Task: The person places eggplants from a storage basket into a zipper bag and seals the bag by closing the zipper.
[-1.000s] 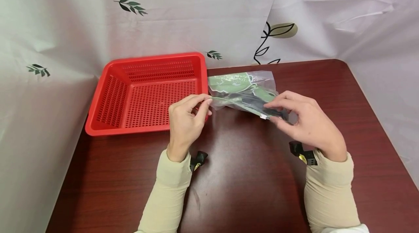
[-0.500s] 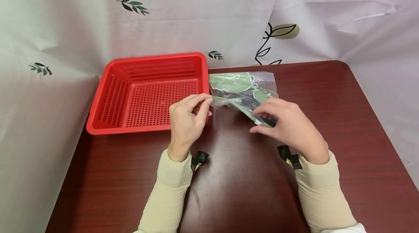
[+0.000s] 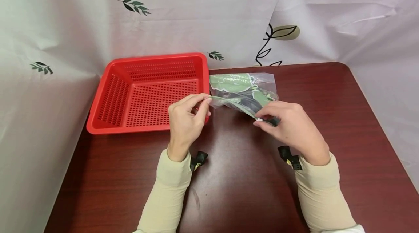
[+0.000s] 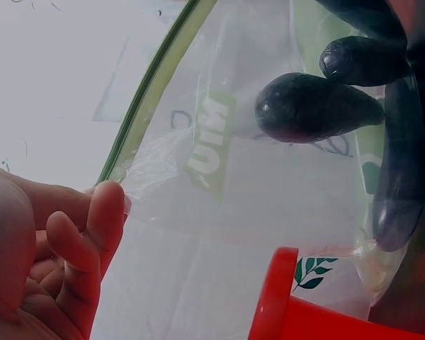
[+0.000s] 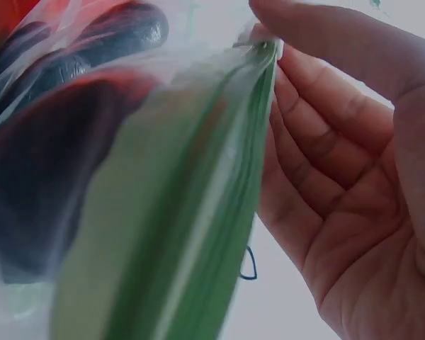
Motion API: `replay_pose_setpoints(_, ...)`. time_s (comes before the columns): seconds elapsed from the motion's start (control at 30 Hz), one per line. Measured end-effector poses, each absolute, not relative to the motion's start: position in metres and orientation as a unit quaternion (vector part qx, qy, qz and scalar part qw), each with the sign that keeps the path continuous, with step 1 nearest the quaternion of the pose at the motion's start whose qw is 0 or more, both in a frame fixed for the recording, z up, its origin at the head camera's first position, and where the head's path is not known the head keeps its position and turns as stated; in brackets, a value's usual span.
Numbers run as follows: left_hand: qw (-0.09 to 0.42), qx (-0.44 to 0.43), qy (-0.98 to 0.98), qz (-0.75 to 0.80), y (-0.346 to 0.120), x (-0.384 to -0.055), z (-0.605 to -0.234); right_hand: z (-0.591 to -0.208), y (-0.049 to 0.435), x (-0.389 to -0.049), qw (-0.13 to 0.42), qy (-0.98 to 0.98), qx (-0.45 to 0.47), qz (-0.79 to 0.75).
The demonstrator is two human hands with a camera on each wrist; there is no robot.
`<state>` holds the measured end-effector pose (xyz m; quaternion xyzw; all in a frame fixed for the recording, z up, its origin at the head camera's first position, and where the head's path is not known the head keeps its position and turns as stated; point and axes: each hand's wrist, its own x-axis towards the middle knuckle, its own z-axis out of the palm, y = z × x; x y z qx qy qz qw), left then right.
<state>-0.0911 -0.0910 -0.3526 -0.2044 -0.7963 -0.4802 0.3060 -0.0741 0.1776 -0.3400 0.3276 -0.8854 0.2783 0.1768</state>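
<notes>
A clear zip bag (image 3: 230,82) with green print lies at the back of the table, right of the basket, its near edge raised. In the left wrist view, several dark, glossy, rounded things (image 4: 312,110) show through the plastic; their kind I cannot tell. My left hand (image 3: 187,121) pinches the left end of the bag's green zip strip (image 4: 147,106). Toward the other end, my right hand (image 3: 292,125) pinches the small white slider (image 3: 259,119) between thumb and fingers. In the right wrist view the strip runs up to those fingertips, which partly hide the slider.
A red perforated basket (image 3: 131,130) stands at the back left, close beside my left hand and the bag. White curtains with leaf prints (image 3: 163,14) hang behind the brown table (image 3: 242,189) and along both sides.
My right hand has moved left along the bag's edge, and its spread thumb and fingers have closed on the slider. My left hand keeps its pinch in place.
</notes>
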Motion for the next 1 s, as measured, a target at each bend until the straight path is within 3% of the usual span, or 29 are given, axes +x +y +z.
replay_pose_setpoints(0.37, 0.302, -0.207, -0.797, -0.481, -0.09, -0.09, -0.352, -0.336, 0.183, -0.074, 0.207, -0.896, 0.272, 0.283)
replay_pose_setpoints(1.0, 0.298, -0.216, -0.8, -0.475, -0.09, -0.088, -0.351, -0.335, 0.198, -0.075, 0.225, -0.892, 0.261, 0.292)
